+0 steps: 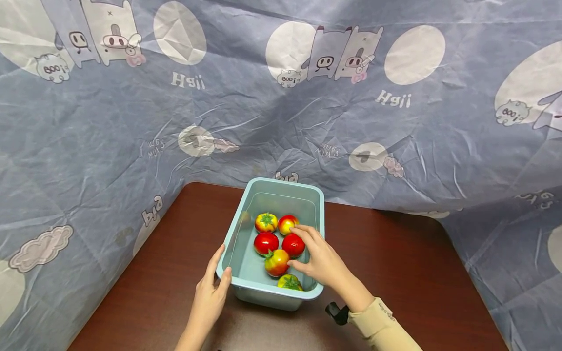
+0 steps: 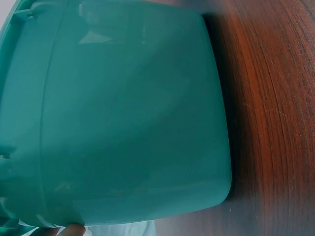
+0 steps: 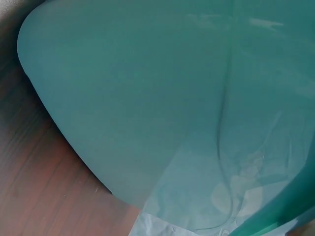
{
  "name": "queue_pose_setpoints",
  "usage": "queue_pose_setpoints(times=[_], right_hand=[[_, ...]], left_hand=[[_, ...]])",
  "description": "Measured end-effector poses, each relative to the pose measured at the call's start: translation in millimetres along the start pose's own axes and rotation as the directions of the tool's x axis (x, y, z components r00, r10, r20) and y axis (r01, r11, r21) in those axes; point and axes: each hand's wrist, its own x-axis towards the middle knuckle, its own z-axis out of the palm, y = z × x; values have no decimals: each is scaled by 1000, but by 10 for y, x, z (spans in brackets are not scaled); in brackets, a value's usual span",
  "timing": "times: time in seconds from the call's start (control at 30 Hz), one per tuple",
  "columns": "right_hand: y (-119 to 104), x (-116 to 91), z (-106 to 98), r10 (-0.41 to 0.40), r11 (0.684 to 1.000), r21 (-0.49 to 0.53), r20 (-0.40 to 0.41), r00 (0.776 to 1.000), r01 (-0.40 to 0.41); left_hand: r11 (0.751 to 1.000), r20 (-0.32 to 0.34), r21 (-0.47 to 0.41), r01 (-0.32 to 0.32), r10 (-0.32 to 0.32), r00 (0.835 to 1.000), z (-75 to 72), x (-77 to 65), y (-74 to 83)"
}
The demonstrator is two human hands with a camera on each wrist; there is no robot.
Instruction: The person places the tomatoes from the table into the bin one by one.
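Several tomatoes, red and yellow, lie in a pale teal plastic basin (image 1: 246, 263). Two have green leafy tops at the near end: a yellow-orange tomato (image 1: 276, 263) and a partly hidden yellow one (image 1: 290, 282). My left hand (image 1: 210, 292) holds the basin's near left corner, thumb at the rim and fingers along the side. My right hand (image 1: 320, 258) reaches over the right rim, thumb and fingers spread around a red tomato (image 1: 293, 245); a gap shows between them. Both wrist views show mostly the basin's outer wall (image 2: 133, 113).
The basin stands on a dark reddish-brown table (image 1: 386, 263). A blue-grey cloth (image 1: 263, 117) with cartoon prints hangs behind and around the table. By the right cuff sits a black device (image 1: 337, 313). More tomatoes, including a red-yellow one (image 1: 266, 223), lie toward the basin's far end.
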Motion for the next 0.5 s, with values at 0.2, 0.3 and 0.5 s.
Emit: queue_pose_setpoints(times=[0.2,0.3,0.5], right_hand=[[7,-11,-5,15,1000,13,-26,1000,-15],[17,-24,-9,0,1000,0,-48,999,0],[31,-60,4,-57,998,-37,-106,993,53]], left_hand=[[1000,-4,7,-5,5,1000,6,6,24],[1000,4,7,-1,1,1000,11,6,36],[1000,15,-5,27,-27,1000,26,-7,28]])
